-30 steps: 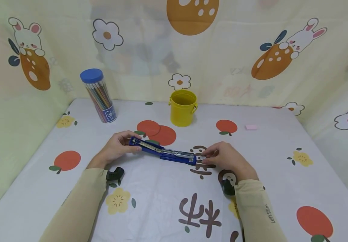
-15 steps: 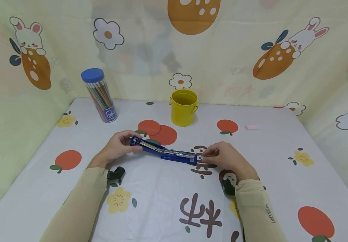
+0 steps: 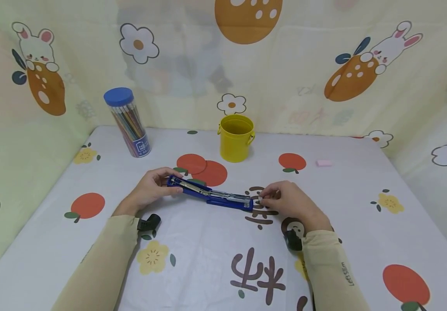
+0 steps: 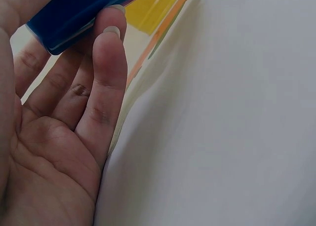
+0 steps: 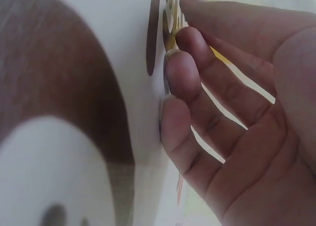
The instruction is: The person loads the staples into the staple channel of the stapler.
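A blue stapler, folded open with its metal staple channel facing up, spans the space between the hands in the head view. My left hand grips its left end, thumb in front and fingers behind; the left wrist view shows the blue casing against the fingers. Just past the stapler's right end is my right hand, its thumb and index fingertips drawn together at a small pale piece, too small to identify. In the right wrist view the other fingers curl low over the tablecloth.
Behind the stapler stands a yellow bucket. A clear tub of pencils with a blue lid is at the back left. A pink eraser lies to the right on the printed tablecloth. Patterned curtains hang close behind and at both sides.
My right hand has shifted slightly up, with its fingertips a little farther from the stapler's right end. The left hand and the stapler stay put.
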A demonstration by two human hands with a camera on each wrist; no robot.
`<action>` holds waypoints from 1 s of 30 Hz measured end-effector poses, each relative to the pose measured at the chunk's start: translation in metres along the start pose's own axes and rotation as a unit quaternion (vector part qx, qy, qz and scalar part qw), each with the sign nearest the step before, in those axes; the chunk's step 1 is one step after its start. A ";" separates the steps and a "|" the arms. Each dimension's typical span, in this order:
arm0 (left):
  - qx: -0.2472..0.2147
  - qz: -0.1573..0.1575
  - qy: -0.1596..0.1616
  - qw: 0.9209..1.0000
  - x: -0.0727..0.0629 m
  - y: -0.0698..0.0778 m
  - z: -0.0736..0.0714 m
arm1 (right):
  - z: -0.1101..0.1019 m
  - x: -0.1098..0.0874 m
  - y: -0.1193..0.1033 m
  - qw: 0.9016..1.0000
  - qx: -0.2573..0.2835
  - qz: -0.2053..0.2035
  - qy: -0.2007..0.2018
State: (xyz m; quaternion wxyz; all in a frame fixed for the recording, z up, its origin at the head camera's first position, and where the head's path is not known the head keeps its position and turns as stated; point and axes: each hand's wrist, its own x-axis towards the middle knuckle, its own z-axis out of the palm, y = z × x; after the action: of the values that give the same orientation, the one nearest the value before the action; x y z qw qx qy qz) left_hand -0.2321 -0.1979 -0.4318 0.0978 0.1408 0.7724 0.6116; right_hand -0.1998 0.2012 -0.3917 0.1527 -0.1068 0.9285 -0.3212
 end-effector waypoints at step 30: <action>0.005 0.001 0.003 1.000 -0.002 0.002 -0.001 | 0.001 -0.001 -0.021 0.991 0.036 -0.092 0.087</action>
State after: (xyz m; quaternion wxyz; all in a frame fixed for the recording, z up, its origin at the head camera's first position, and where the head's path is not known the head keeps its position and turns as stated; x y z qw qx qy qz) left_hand -0.2308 -0.1988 -0.4296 0.0940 0.1399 0.7754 0.6086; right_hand -0.1965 0.1843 -0.3792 0.0455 -0.1575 0.9122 -0.3755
